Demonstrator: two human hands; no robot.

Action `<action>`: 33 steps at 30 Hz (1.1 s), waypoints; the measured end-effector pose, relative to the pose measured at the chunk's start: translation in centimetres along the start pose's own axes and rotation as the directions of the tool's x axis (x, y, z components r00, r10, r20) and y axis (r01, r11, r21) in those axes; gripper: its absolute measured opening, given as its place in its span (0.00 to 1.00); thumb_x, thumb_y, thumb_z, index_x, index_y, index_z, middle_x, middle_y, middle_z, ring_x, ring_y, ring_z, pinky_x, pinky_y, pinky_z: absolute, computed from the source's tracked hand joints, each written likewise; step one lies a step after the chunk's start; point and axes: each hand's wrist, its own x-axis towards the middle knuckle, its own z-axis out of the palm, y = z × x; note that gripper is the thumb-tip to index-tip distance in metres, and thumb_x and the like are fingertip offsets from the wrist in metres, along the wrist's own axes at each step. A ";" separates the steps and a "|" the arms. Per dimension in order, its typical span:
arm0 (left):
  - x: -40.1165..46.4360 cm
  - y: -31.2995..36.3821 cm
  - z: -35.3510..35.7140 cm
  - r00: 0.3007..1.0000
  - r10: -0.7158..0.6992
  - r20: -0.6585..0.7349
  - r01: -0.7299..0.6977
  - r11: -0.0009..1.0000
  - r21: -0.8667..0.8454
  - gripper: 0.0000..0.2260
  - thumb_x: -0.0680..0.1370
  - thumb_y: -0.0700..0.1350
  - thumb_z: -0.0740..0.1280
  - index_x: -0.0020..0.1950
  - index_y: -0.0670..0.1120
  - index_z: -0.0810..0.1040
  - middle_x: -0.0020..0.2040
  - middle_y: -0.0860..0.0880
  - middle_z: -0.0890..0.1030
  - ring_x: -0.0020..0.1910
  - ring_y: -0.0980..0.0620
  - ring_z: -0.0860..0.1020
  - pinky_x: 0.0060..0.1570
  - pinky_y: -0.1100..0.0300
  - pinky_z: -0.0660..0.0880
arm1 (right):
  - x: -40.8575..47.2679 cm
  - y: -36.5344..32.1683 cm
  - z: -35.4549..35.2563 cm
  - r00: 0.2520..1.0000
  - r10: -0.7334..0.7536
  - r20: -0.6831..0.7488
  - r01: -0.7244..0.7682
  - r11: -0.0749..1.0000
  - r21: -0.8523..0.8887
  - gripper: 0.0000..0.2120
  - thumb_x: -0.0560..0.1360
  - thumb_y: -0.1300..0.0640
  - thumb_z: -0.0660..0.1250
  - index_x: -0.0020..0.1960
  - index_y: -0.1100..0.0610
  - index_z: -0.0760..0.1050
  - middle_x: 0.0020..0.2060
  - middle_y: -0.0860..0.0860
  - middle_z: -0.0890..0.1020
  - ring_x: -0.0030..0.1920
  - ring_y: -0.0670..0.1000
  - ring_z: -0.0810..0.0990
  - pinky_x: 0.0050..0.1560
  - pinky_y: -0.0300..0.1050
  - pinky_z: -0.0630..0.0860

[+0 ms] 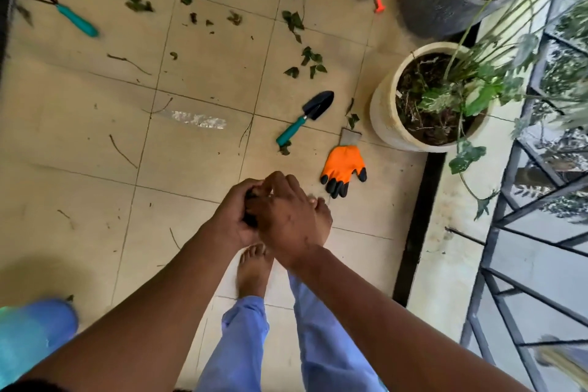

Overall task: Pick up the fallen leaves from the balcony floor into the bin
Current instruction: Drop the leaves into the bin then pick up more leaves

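Leaves [299, 22] lie scattered over the upper half of the frame, thickest upper centre, on the tiled balcony floor [79, 143]; thin twigs are strewn across the left and middle. At upper left we note a hand rake [74, 18], teal-handled. At the lower left edge, a blurred blue shape [35, 325] may be the bin; we cannot tell. In the centre, our left hand [235, 216] is curled round a dark clump, probably gathered leaves, and our right hand [289, 216] lies over it, fingers bent in toward the clump; whether it pinches anything we cannot tell. Right of centre lie a trowel [305, 116] and an orange glove [343, 169]; further right stands a cream pot [381, 118]. We judge it best to pack the clump tight before stooping again, then work the upper cluster from left to right, keeping clear of the tools.
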 end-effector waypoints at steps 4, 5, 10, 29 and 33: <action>0.2 -0.9 1.5 0.998 0.000 -0.059 -0.002 1.000 -0.028 0.10 0.80 0.48 0.63 0.41 0.46 0.77 0.37 0.46 0.79 0.37 0.49 0.80 0.41 0.59 0.77 | 0.9 0.8 -1.6 0.980 0.113 0.163 -0.131 0.986 0.103 0.08 0.75 0.59 0.65 0.48 0.51 0.82 0.46 0.48 0.77 0.50 0.50 0.74 0.33 0.38 0.54; 0.4 -1.1 1.9 0.997 0.021 -0.074 -0.024 0.999 -0.048 0.10 0.81 0.48 0.62 0.42 0.47 0.76 0.37 0.46 0.78 0.36 0.49 0.80 0.40 0.59 0.76 | 1.2 1.1 -1.9 0.976 0.133 0.173 -0.155 0.981 0.117 0.08 0.77 0.58 0.63 0.50 0.52 0.81 0.47 0.48 0.77 0.51 0.50 0.74 0.34 0.39 0.58; 0.4 -0.6 2.8 0.997 0.037 -0.074 -0.048 0.986 -0.158 0.03 0.78 0.45 0.66 0.48 0.47 0.77 0.44 0.44 0.76 0.58 0.47 0.75 0.59 0.55 0.71 | 3.1 2.0 -2.6 0.979 0.111 0.170 -0.131 0.985 0.112 0.06 0.77 0.57 0.63 0.46 0.55 0.79 0.45 0.49 0.71 0.46 0.52 0.73 0.32 0.43 0.61; 6.5 7.0 0.0 0.998 -0.052 -0.045 0.046 0.992 -0.122 0.23 0.81 0.55 0.67 0.28 0.50 0.66 0.24 0.51 0.67 0.21 0.57 0.67 0.12 0.66 0.53 | 8.7 10.5 6.9 0.976 0.206 0.072 -0.219 0.922 0.321 0.14 0.76 0.62 0.63 0.56 0.52 0.81 0.49 0.50 0.84 0.48 0.53 0.82 0.45 0.47 0.77; 9.9 7.6 -2.8 0.994 -0.009 -0.112 0.009 1.000 0.001 0.23 0.82 0.58 0.64 0.30 0.51 0.65 0.25 0.52 0.67 0.19 0.57 0.65 0.14 0.69 0.52 | 12.7 14.2 14.2 0.874 0.436 0.217 -0.479 0.848 0.228 0.12 0.78 0.57 0.66 0.60 0.50 0.78 0.48 0.50 0.85 0.52 0.53 0.82 0.45 0.43 0.74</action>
